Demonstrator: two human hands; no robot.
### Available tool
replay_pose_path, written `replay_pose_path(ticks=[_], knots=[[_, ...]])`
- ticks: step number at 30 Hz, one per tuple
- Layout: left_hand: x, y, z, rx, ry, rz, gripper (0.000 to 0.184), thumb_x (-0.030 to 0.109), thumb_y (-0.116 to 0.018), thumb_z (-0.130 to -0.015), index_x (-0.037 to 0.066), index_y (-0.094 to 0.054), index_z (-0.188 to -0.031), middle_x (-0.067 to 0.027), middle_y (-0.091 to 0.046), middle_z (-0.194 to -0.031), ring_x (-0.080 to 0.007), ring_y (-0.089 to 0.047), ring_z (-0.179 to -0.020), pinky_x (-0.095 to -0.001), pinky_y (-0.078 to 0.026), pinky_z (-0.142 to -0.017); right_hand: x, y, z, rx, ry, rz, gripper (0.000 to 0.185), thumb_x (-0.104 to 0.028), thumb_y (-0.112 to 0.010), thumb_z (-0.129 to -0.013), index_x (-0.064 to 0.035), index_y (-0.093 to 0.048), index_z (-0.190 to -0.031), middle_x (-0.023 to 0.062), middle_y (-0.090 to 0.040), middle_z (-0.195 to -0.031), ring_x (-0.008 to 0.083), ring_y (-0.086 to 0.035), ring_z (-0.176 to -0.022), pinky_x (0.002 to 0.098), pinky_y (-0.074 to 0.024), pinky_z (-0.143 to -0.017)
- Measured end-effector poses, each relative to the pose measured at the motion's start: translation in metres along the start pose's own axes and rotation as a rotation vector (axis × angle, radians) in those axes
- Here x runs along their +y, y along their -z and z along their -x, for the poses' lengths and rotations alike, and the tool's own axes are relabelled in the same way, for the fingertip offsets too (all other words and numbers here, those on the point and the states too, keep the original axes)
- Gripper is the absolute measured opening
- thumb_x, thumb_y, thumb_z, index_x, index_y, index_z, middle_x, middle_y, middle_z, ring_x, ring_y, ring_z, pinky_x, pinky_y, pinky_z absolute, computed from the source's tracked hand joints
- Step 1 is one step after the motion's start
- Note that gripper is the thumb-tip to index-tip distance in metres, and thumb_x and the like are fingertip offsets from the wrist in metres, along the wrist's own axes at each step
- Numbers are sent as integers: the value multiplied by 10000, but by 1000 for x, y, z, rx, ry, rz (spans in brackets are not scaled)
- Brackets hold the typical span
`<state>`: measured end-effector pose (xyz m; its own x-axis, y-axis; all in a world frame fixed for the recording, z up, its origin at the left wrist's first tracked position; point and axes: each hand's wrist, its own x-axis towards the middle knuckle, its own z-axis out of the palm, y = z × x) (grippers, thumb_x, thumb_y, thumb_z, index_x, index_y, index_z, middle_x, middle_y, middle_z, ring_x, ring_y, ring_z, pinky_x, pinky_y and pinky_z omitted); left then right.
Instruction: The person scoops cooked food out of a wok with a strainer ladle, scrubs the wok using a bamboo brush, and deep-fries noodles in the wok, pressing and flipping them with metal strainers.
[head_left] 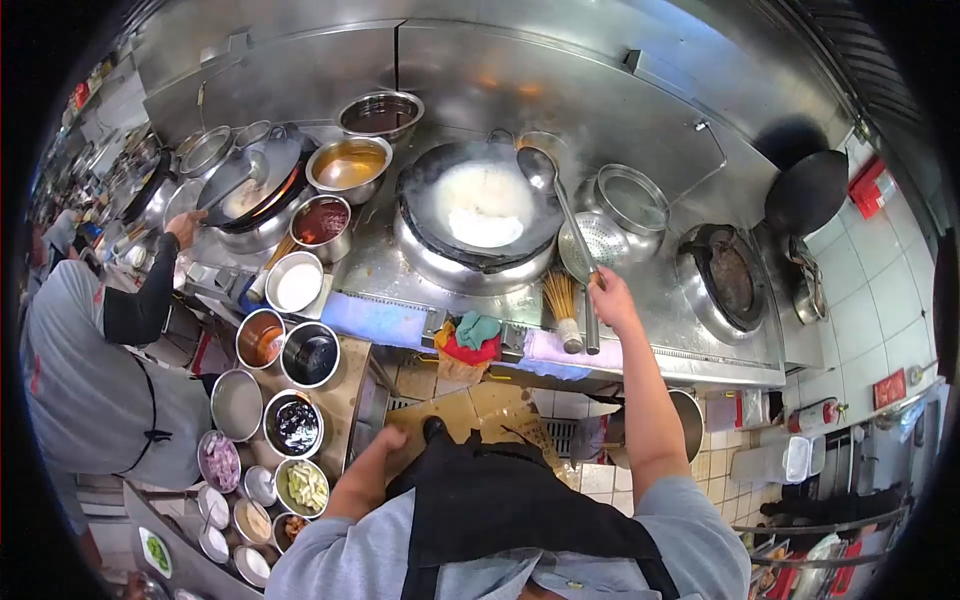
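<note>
My right hand [612, 300] is wrapped round the handle of a metal ladle [537, 170], whose bowl is raised at the right edge of a large wok [425, 190]. White, steaming liquid [484, 205] fills the middle of that wok. Below my right hand lie a perforated skimmer [597, 243] and a bamboo brush [562, 305]. Low in front of my body is my left hand [392, 438], its fingers curled and too small to make out in detail; it touches no cookware.
A co-worker [120, 370] stands at the left by another wok [250, 190]. Metal pots of sauce [322, 220] and bowls of chopped food [302, 487] line the left side. At the right are a lidded pot [632, 200] and a dark wok [730, 280].
</note>
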<state>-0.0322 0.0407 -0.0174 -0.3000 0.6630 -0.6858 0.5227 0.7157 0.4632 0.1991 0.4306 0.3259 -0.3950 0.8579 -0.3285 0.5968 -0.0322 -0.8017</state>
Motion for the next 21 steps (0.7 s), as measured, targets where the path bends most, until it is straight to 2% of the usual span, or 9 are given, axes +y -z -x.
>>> replay_pose_path(ticks=[2,6,7,8,10,12,13,17,21], knots=[[17,36,-18,91,-40,106,387,356,-454,-769,72,-600,-989,-177,-590,-993,-320,-554,-948,-361,-429,-828,14,-26,-40,360,398,511,484,-191,-522,-784,-26,-415,-1226,212,-563,-1047,335,-554,-953,382,-431,-840],[53,71,-45,132,-145,217,380,339,-459,-753,77,-598,-992,-166,-595,-990,-311,-557,-941,-362,-440,-806,-4,-57,-67,294,271,465,476,-185,-517,-772,17,-430,-1194,250,-513,-1101,368,-492,-1029,380,-379,-905],[56,76,-46,144,-143,216,380,339,-459,-753,77,-598,-992,-166,-595,-990,-311,-557,-941,-362,-440,-806,7,-69,-84,392,467,572,481,-178,-506,-800,-23,-395,-1241,194,-582,-969,312,-585,-835,376,-477,-730],[57,78,-43,156,-136,244,380,343,-459,-756,81,-600,-993,-170,-594,-991,-311,-558,-940,-365,-438,-810,19,-73,-98,391,477,568,481,-178,-506,-800,-23,-395,-1241,194,-582,-969,312,-585,-835,376,-477,-730],[44,66,-45,175,-124,280,380,347,-460,-759,85,-602,-995,-175,-592,-992,-311,-559,-939,-369,-436,-814,3,-84,-83,-74,92,-74,372,-163,-481,-836,-58,-431,-1190,85,-557,-759,164,-543,-579,294,-461,-476],[12,41,-57,163,-76,221,393,378,-464,-768,91,-606,-998,-183,-595,-975,-309,-557,-945,-366,-424,-835,7,-94,-79,-210,58,-278,219,-145,-465,-854,-76,-467,-1062,5,-450,-667,58,-405,-475,208,-352,-361],[12,38,-40,103,-13,209,399,389,-449,-785,91,-605,-1000,-189,-590,-984,-310,-552,-957,-369,-422,-841,1,-93,-68,-299,-3,-464,131,-142,-465,-851,-72,-454,-961,20,-457,-683,81,-418,-475,220,-363,-367],[-56,-34,-48,17,141,-55,400,391,-408,-828,91,-604,-1005,-191,-577,-1022,-312,-551,-958,-391,-428,-824,4,-83,-51,-481,-180,-805,166,-150,-464,-868,-93,-433,-1021,40,-456,-710,82,-416,-477,191,-352,-368],[-94,-66,-48,-8,-193,-290,384,369,-401,-842,81,-607,-990,-164,-601,-974,-315,-564,-921,-389,-436,-797,24,-55,-39,-720,-357,-1132,211,-157,-464,-873,-76,-434,-1066,33,-442,-708,59,-409,-479,174,-347,-364]])
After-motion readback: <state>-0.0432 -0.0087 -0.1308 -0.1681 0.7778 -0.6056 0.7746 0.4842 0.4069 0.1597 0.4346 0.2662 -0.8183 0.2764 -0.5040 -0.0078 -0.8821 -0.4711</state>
